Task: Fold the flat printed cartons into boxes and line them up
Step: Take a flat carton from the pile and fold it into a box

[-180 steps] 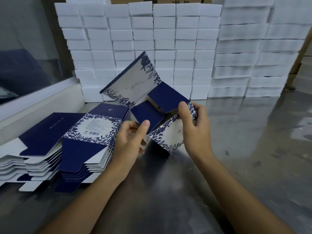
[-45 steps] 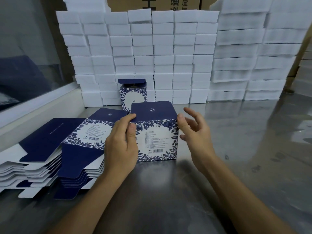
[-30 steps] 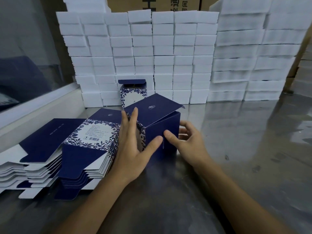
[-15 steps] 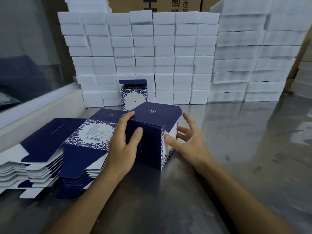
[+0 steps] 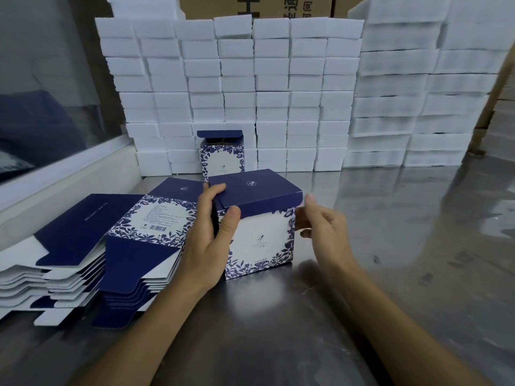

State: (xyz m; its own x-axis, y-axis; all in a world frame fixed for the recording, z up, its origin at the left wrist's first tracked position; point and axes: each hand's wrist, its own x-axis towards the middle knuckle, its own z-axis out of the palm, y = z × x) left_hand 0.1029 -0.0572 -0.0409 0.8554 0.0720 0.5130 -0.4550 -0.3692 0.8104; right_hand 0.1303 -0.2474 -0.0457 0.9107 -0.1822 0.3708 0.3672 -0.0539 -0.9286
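Observation:
A folded blue-and-white floral box (image 5: 262,238) stands on the steel table with its navy lid flap laid over the top. My left hand (image 5: 211,240) grips its left front corner, thumb on the front face and fingers round the side. My right hand (image 5: 320,229) touches the box's right side with its fingertips. Another folded box (image 5: 222,158) stands further back with its lid flap up. Two stacks of flat cartons (image 5: 145,246) lie at the left.
White foam blocks (image 5: 250,90) are stacked in a wall along the back, with taller piles (image 5: 418,87) at the right. A white ledge (image 5: 64,179) below a glass pane runs along the left. The steel table (image 5: 404,246) stretches to the right.
The box has been turned so its white floral front faces me, and the lid flap has come down over the top. My left thumb now lies on the front face.

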